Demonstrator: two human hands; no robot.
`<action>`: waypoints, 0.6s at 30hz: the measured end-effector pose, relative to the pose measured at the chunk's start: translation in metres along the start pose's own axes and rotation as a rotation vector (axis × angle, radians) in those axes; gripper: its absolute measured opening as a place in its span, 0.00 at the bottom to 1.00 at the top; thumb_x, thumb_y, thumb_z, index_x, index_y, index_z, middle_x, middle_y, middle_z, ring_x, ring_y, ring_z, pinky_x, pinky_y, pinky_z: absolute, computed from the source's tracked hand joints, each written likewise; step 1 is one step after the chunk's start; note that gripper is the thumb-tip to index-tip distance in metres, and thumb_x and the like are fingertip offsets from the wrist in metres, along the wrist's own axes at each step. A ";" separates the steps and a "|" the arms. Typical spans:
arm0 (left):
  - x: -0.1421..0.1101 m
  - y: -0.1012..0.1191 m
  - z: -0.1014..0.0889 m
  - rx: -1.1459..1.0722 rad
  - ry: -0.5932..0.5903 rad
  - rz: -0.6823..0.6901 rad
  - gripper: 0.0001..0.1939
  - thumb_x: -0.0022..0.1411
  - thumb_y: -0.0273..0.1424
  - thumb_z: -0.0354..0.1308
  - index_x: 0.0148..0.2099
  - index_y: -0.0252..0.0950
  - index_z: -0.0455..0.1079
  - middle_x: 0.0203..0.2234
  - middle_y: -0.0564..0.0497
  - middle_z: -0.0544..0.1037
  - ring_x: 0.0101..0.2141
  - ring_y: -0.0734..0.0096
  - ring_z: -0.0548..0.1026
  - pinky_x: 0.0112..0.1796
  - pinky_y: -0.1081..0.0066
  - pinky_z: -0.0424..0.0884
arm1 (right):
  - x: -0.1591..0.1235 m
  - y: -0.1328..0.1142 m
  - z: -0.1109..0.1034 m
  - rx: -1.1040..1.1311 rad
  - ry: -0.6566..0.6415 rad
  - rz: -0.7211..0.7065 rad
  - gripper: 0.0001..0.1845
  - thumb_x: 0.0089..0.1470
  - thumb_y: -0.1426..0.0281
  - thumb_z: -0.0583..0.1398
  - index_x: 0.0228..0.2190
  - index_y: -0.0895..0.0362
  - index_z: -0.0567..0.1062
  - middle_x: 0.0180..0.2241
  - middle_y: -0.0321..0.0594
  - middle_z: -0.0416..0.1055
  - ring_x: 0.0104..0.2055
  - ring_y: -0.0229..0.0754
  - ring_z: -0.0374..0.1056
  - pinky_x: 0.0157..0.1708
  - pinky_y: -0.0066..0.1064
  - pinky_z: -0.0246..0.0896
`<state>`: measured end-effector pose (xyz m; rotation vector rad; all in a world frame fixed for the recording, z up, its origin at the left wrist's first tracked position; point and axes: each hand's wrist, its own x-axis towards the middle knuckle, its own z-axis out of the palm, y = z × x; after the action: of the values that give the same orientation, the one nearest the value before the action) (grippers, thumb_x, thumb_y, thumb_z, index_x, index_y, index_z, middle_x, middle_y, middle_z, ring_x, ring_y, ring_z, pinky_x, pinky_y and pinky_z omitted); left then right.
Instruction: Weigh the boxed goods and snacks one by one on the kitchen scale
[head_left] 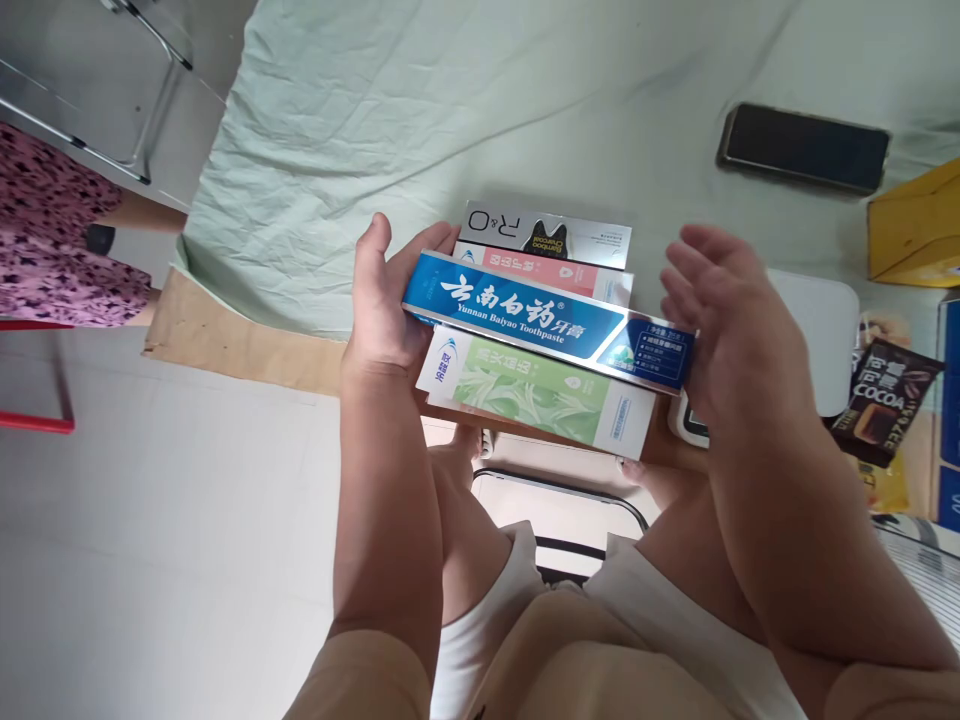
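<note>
A blue Yunnan Baiyao toothpaste box (pixel 551 322) lies slantwise between my hands, over other toothpaste boxes. My left hand (pixel 390 305) touches its left end with the palm side, thumb raised and fingers stretched out behind it. At the right end is my right hand (pixel 735 330), fingers extended and spread from the boxes; whether the palm presses on the box I cannot tell. Beneath the blue box show a green-and-white toothpaste box (pixel 532 390) on the near side and a pink-and-white toothpaste box (pixel 619 288) on the far side. Farthest away is a silver bamboo charcoal toothpaste box (pixel 592 237).
A pale green cloth (pixel 390 130) covers the table. To the right are a black phone (pixel 806 148), a yellow box (pixel 915 225), a white device (pixel 821 340) partly behind my right hand, and a brown cocoa packet (pixel 885 400). Another person's patterned clothing (pixel 52 230) shows at left.
</note>
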<state>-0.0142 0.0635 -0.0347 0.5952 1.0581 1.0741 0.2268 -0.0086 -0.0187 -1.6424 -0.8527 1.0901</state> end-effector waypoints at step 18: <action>-0.001 -0.005 0.002 -0.017 0.071 0.004 0.37 0.69 0.61 0.48 0.66 0.42 0.70 0.64 0.49 0.77 0.74 0.37 0.62 0.67 0.45 0.71 | -0.075 0.092 0.000 -0.771 0.062 -1.042 0.26 0.54 0.71 0.69 0.53 0.44 0.72 0.67 0.48 0.67 0.78 0.68 0.53 0.72 0.72 0.50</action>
<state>-0.0107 0.0608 -0.0378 0.5489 1.1085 1.1139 0.2036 -0.1030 -0.0863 -1.4154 -1.9305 -0.0523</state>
